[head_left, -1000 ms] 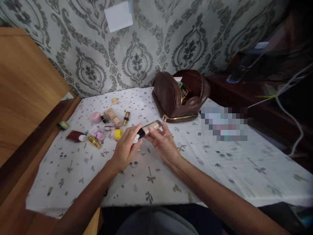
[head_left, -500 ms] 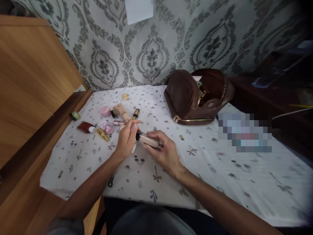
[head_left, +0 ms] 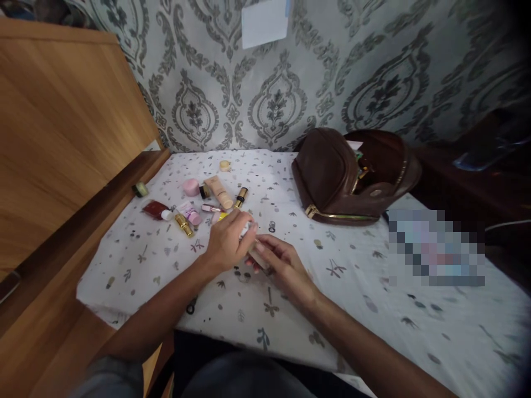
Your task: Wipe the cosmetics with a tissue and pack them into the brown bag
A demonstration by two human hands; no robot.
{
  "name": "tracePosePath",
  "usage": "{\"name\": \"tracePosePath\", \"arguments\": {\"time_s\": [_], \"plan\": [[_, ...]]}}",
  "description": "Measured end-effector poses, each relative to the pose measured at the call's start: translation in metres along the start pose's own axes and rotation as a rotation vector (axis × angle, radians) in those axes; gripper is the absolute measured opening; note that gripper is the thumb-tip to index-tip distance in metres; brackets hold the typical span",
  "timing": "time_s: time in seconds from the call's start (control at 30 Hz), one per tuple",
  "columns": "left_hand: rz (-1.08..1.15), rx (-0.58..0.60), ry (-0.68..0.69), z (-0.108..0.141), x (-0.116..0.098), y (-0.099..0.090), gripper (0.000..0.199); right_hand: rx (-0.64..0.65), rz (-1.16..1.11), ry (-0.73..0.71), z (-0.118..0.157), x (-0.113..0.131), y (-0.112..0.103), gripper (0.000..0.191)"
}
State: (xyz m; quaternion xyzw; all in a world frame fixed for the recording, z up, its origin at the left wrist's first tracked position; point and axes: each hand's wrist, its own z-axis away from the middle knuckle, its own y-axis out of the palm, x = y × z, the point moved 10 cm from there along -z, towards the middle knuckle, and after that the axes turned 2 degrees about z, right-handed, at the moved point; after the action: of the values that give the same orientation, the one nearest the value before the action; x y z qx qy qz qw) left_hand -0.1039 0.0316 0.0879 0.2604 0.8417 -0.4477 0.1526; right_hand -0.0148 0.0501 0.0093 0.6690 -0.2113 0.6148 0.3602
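My right hand (head_left: 286,265) is wrapped round a beige bottle (head_left: 260,257) that looks like liquid foundation and is held tilted above the table. Fingers mostly cover it. My left hand (head_left: 229,239) is closed at the bottle's upper end, with a small white tissue-like piece (head_left: 245,229) between thumb and fingers; its exact kind is unclear. The black cap is hidden. Just beyond my left hand lie a black-and-gold tube (head_left: 241,196), a pink lip-gloss tube (head_left: 211,208) and a beige squeeze tube (head_left: 219,192).
Several cosmetics lie at left, among them a gold lipstick (head_left: 183,225), a dark red bottle (head_left: 156,210) and a pink jar (head_left: 191,187). An unzipped brown bag (head_left: 332,177) stands at back right, beside a blurred-out flat item (head_left: 435,249). A wooden panel (head_left: 74,105) borders the left.
My left hand has gone from fingers extended beside the bottle's cap to closed round its upper end. My right hand has turned, covering more of the bottle. The view has shifted left.
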Motion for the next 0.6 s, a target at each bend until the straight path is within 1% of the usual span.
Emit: {"name": "tracePosePath", "arguments": {"time_s": [0.1,0.17,0.2,0.27,0.33,0.37,0.4,0.43,0.5,0.53,0.6], "plan": [[0.074,0.007,-0.102,-0.004,0.015,-0.004,0.032,0.024,0.082,-0.023,0.002,0.001,0.003,0.032],[0.182,0.007,-0.175,-0.006,0.027,-0.006,0.037,0.02,0.123,-0.039,0.003,0.003,0.005,0.031],[0.265,0.014,-0.222,-0.007,0.033,-0.004,0.04,0.02,0.106,-0.023,0.003,0.001,0.006,0.031],[0.5,0.022,-0.351,-0.005,0.047,0.003,0.046,0.026,-0.004,0.043,0.002,-0.005,0.008,0.032],[0.759,-0.017,-0.447,-0.001,0.053,0.009,0.051,0.053,-0.172,0.138,0.0,-0.015,0.012,0.034],[0.848,-0.045,-0.446,-0.001,0.051,0.009,0.052,0.07,-0.256,0.187,0.0,-0.019,0.014,0.035],[0.884,-0.068,-0.407,-0.001,0.046,0.007,0.05,0.083,-0.328,0.232,0.0,-0.023,0.015,0.035],[0.862,-0.084,-0.337,-0.001,0.037,0.003,0.047,0.093,-0.38,0.275,0.001,-0.027,0.017,0.036],[0.699,-0.094,-0.189,-0.001,0.02,-0.005,0.041,0.093,-0.417,0.326,0.002,-0.032,0.018,0.038],[0.607,-0.101,-0.152,0.0,0.015,-0.007,0.038,0.085,-0.406,0.33,0.003,-0.033,0.018,0.039],[0.495,-0.123,-0.151,0.002,0.016,-0.009,0.038,0.071,-0.342,0.29,0.003,-0.031,0.019,0.041]]}}
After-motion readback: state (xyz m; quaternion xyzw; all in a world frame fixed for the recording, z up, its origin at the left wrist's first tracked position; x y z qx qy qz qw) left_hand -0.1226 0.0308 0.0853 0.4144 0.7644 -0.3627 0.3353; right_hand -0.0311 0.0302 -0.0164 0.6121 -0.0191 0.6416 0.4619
